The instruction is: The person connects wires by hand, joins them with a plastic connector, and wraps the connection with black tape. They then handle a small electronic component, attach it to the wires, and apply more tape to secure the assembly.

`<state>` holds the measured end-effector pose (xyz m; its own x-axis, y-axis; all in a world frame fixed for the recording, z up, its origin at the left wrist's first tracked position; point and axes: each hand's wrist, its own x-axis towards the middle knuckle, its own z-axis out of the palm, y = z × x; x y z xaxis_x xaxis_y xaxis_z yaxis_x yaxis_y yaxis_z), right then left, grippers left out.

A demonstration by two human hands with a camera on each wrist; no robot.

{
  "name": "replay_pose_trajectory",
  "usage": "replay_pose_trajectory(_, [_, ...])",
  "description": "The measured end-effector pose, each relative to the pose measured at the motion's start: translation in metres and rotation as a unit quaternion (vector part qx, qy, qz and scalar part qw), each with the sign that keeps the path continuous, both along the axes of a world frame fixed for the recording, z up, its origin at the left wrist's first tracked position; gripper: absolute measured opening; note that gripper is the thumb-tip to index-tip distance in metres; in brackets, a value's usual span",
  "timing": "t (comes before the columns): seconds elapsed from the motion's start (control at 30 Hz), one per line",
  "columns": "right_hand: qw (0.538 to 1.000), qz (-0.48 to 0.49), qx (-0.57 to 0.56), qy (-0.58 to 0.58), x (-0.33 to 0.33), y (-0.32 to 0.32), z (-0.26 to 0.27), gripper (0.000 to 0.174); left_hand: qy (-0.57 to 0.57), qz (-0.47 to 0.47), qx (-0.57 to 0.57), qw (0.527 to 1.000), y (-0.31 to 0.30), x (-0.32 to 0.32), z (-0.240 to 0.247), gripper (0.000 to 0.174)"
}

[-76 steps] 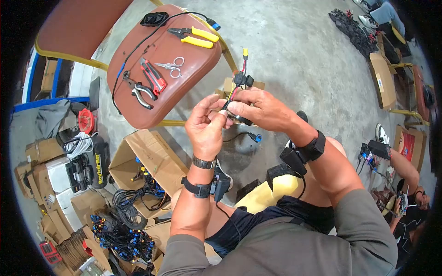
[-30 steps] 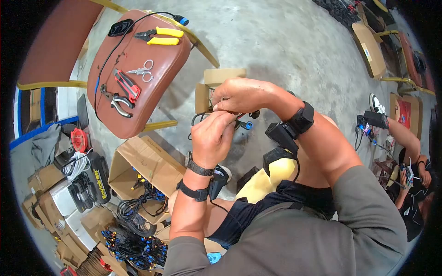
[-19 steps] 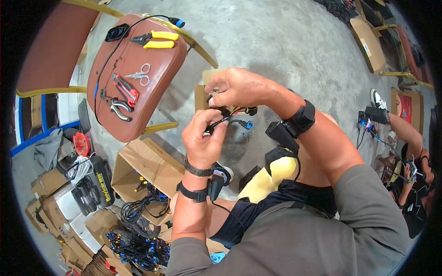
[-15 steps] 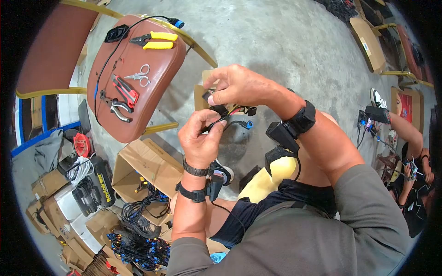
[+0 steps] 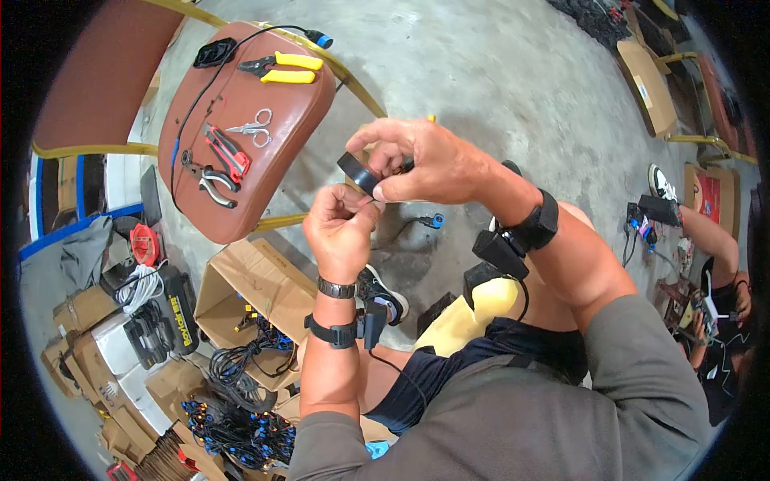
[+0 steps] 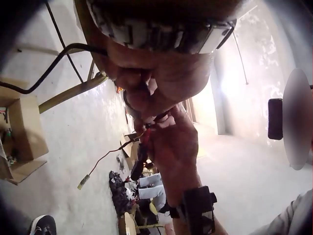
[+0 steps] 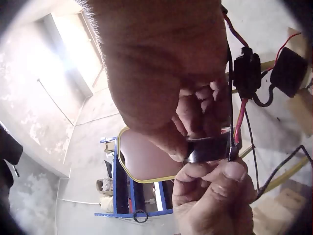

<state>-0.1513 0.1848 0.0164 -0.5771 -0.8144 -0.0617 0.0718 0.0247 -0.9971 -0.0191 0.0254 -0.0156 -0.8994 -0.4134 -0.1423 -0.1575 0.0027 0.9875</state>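
Note:
A roll of black electrical tape is held between thumb and fingers of my right hand, just above the left one in the head view. My left hand pinches a thin wire bundle between thumb and forefinger. In the right wrist view the tape meets the red and black wires at the left fingertips. A black inline holder and a flat black block hang on these wires. The left wrist view shows a red lead ending in a small yellow connector.
On the brown chair seat lie yellow-handled pliers, scissors, a red cutter, black-and-silver pliers and a black cable. A cardboard box and bundled cables stand at left. Another person sits at right.
My right hand has turned over the left, then shifted slightly right, bringing the tape roll into plain sight. The yellow connector, upright at first, is now mostly hidden behind the right hand.

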Motion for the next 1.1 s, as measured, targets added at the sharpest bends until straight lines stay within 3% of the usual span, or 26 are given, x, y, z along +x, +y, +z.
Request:
replay_pose_trajectory(0.13, [0.994,0.018,0.022,0.109,0.0,0.0,0.002,0.059,0.005,0.039,-0.006,0.999,-0.011,-0.008,-0.003,0.026])
replay_pose_trajectory(0.33, [0.989,0.032,0.038,0.137,0.001,0.003,-0.005,0.054,-0.012,0.035,0.066,0.997,-0.021,-0.007,0.009,0.052])
replay_pose_trajectory(0.47, [0.99,0.061,0.102,0.076,-0.001,0.0,-0.011,0.044,0.027,0.031,0.074,0.996,-0.018,-0.007,0.0,0.05])
replay_pose_trajectory(0.57, [0.999,-0.002,0.036,0.031,0.007,-0.008,-0.026,0.038,0.046,0.04,0.085,0.994,-0.015,-0.007,-0.004,0.049])
replay_pose_trajectory(0.77, [0.989,-0.003,0.101,0.108,0.014,-0.015,-0.014,0.042,0.073,0.056,0.106,0.99,-0.005,-0.007,-0.004,0.047])
replay_pose_trajectory(0.97, [0.991,0.001,0.132,0.019,0.013,-0.019,-0.021,0.033,0.063,0.066,0.113,0.989,0.0,-0.002,0.003,0.043])
replay_pose_trajectory(1.1, [0.994,-0.01,0.101,0.031,0.015,-0.024,-0.027,0.031,0.095,0.093,0.145,0.98,0.001,-0.003,0.009,0.041])
